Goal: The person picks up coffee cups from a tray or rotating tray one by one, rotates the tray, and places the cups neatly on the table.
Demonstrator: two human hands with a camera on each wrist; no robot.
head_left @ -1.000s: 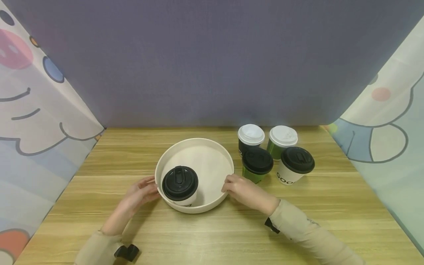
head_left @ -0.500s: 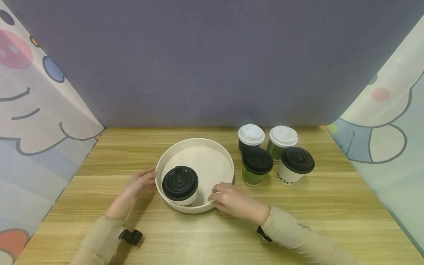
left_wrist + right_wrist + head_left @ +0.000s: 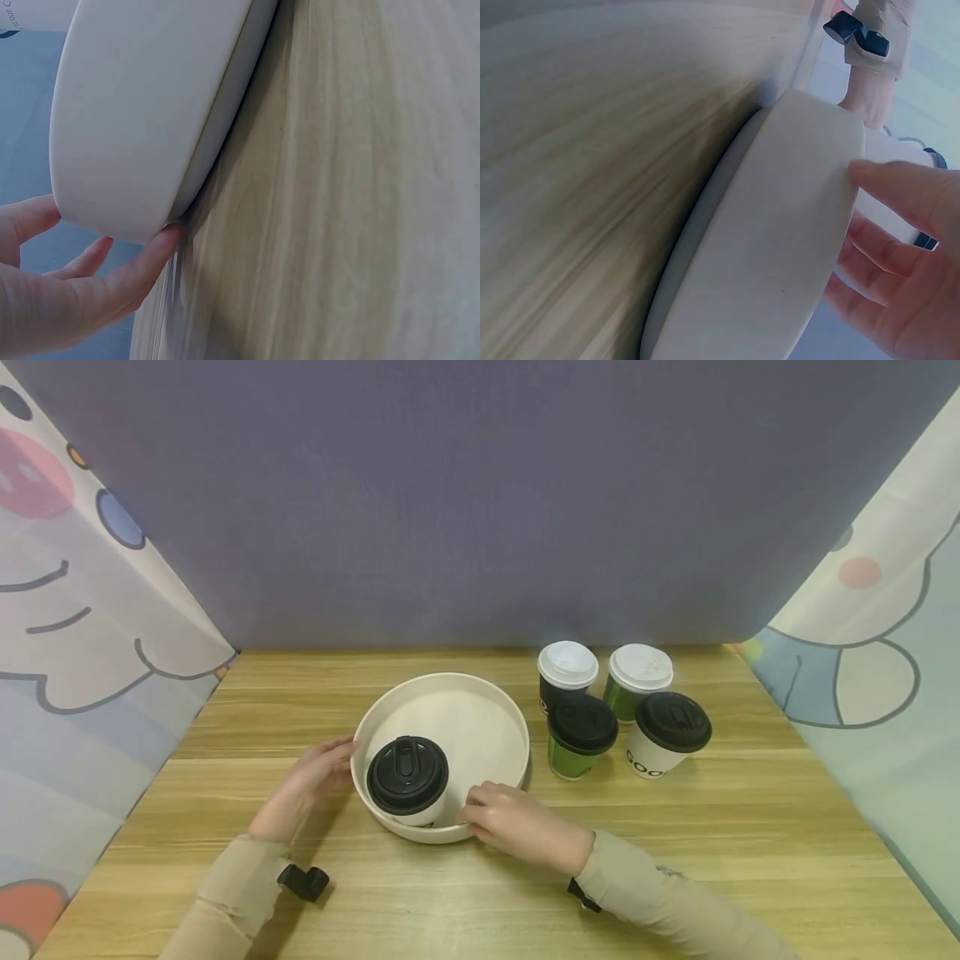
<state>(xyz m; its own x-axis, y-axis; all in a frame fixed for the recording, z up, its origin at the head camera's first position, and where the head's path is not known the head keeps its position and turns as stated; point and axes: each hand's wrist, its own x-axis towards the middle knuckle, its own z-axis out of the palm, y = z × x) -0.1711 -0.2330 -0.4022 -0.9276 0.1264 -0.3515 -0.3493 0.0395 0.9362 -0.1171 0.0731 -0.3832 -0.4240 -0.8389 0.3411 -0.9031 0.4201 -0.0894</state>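
Observation:
A round cream tray (image 3: 480,727) with a raised wall lies on the wooden table. Inside it, at the near left, stands a white paper cup (image 3: 422,817) with a black lid (image 3: 407,774). My left hand (image 3: 311,778) touches the tray's outer left wall; the left wrist view shows fingertips (image 3: 169,236) near its base, with the fingers fairly straight. At the tray's near-right rim, my right hand (image 3: 517,822) pinches the wall. Its thumb (image 3: 889,180) presses the outside, while the other fingers (image 3: 877,255) reach over the rim, their tips hidden.
Right of the tray stand several lidded cups: a dark one with a white lid (image 3: 567,665), a green one with a white lid (image 3: 641,668), a green one with a black lid (image 3: 582,724), and a white one with a black lid (image 3: 673,723). A grey panel (image 3: 480,510) rises behind.
My right hand has slid along the tray's rim from the right side toward the near edge. My left hand has shifted slightly up along the left wall. The tray and cups stay put.

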